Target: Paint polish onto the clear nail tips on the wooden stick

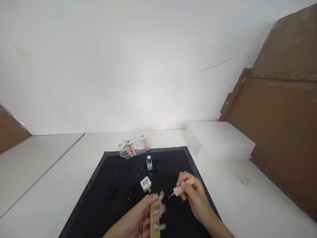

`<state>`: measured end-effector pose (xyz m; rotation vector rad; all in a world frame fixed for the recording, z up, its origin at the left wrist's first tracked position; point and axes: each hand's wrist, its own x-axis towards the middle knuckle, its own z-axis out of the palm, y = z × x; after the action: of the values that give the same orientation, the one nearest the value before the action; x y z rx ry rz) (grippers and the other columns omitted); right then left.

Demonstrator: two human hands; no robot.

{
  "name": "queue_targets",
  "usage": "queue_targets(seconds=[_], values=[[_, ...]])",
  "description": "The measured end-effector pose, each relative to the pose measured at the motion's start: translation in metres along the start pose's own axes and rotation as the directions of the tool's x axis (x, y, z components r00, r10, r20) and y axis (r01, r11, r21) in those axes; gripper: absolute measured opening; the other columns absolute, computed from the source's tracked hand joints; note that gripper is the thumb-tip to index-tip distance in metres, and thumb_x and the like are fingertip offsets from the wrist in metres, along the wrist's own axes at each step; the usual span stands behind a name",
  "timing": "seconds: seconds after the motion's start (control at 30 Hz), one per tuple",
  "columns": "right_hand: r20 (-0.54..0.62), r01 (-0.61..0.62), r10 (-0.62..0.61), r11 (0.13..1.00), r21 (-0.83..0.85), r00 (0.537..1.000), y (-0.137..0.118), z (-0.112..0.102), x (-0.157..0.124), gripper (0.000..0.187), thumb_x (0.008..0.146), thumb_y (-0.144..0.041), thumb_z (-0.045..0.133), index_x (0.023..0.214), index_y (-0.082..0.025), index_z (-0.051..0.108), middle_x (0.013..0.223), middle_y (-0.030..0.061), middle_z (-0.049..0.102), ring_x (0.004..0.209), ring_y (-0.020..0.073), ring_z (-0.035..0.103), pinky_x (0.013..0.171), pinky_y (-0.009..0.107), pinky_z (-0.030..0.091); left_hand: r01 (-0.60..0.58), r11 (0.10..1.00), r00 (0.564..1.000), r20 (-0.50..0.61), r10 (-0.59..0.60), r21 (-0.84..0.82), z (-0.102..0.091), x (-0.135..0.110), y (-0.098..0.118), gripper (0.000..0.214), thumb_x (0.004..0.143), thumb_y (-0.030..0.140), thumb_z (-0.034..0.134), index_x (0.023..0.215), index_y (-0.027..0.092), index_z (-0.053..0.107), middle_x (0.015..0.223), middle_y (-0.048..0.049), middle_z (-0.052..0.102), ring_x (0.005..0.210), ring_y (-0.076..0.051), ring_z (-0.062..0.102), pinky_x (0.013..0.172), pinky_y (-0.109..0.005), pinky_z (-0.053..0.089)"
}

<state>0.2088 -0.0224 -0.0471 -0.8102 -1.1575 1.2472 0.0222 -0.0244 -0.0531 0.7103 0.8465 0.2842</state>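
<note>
My left hand point(138, 218) is closed round a wooden stick point(155, 221) that carries three clear false nail tips on its right side. My right hand point(192, 195) pinches a pink nail-polish brush cap point(182, 188), its small brush pointing left toward the top nail tip point(161, 195). An open white-labelled polish bottle point(146, 184) stands on the black mat point(111, 191) just beyond the stick. A small mint-green bottle point(149, 163) with a white cap stands farther back on the mat.
A clear tray point(133, 150) with three pink-capped polish bottles sits at the mat's far edge. A white foam block point(219, 140) lies at the back right. Brown cardboard point(282, 115) leans along the right. A small beige object point(247, 181) lies on the white table.
</note>
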Motion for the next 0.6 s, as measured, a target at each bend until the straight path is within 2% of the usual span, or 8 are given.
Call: queue_targets(seconds=[0.1, 0.27, 0.33, 0.43, 0.6], values=[[-0.033, -0.050, 0.054, 0.993, 0.110, 0.998, -0.0004, 0.0006, 0.0001, 0.021, 0.080, -0.033, 0.060, 0.066, -0.017, 0.058, 0.059, -0.0050, 0.044, 0.043, 0.0062, 0.033, 0.043, 0.022, 0.025, -0.103, 0.994, 0.993, 0.058, 0.105, -0.039, 0.0018, -0.0010, 0.0007, 0.042, 0.065, 0.062, 0.050, 0.063, 0.020, 0.045, 0.041, 0.0110, 0.024, 0.030, -0.004, 0.020, 0.034, -0.021, 0.007], [-0.068, -0.084, 0.099, 0.975, 0.205, 0.993, -0.0068, 0.0028, 0.0010, 0.022, 0.078, -0.034, 0.063, 0.065, -0.017, 0.058, 0.057, -0.0045, 0.045, 0.043, 0.0069, 0.033, 0.044, 0.022, 0.026, -0.266, 0.964, 0.962, -0.061, 0.265, -0.012, 0.0035, 0.0000, 0.0008, 0.046, 0.063, 0.062, 0.056, 0.071, 0.016, 0.053, 0.054, 0.0070, 0.039, 0.042, -0.004, 0.030, 0.042, -0.020, 0.019], [-0.071, -0.098, 0.117, 0.969, 0.225, 0.991, -0.0085, 0.0032, 0.0009, 0.021, 0.077, -0.034, 0.063, 0.065, -0.017, 0.058, 0.055, -0.0045, 0.044, 0.043, 0.0075, 0.033, 0.043, 0.022, 0.026, -0.304, 0.953, 0.951, -0.066, 0.302, -0.018, 0.0027, 0.0003, 0.0002, 0.047, 0.066, 0.060, 0.056, 0.076, 0.014, 0.055, 0.058, 0.0049, 0.042, 0.047, -0.005, 0.033, 0.045, -0.020, 0.022], [-0.062, -0.117, 0.135, 0.964, 0.240, 0.989, -0.0094, 0.0035, 0.0003, 0.021, 0.078, -0.034, 0.063, 0.066, -0.017, 0.057, 0.053, -0.0046, 0.043, 0.043, 0.0081, 0.031, 0.043, 0.023, 0.025, -0.330, 0.943, 0.944, -0.027, 0.329, -0.043, 0.0018, -0.0010, 0.0003, 0.039, 0.071, 0.054, 0.055, 0.075, 0.015, 0.053, 0.058, 0.0058, 0.040, 0.046, -0.005, 0.031, 0.045, -0.020, 0.020], [-0.042, -0.127, 0.140, 0.968, 0.217, 0.989, -0.0093, 0.0034, 0.0000, 0.021, 0.079, -0.034, 0.061, 0.066, -0.018, 0.057, 0.053, -0.0043, 0.043, 0.044, 0.0086, 0.031, 0.044, 0.023, 0.026, -0.275, 0.959, 0.961, -0.039, 0.272, -0.073, 0.0029, -0.0066, 0.0041, 0.030, 0.072, 0.048, 0.053, 0.071, 0.019, 0.045, 0.052, 0.0089, 0.033, 0.039, -0.003, 0.024, 0.041, -0.020, 0.011]])
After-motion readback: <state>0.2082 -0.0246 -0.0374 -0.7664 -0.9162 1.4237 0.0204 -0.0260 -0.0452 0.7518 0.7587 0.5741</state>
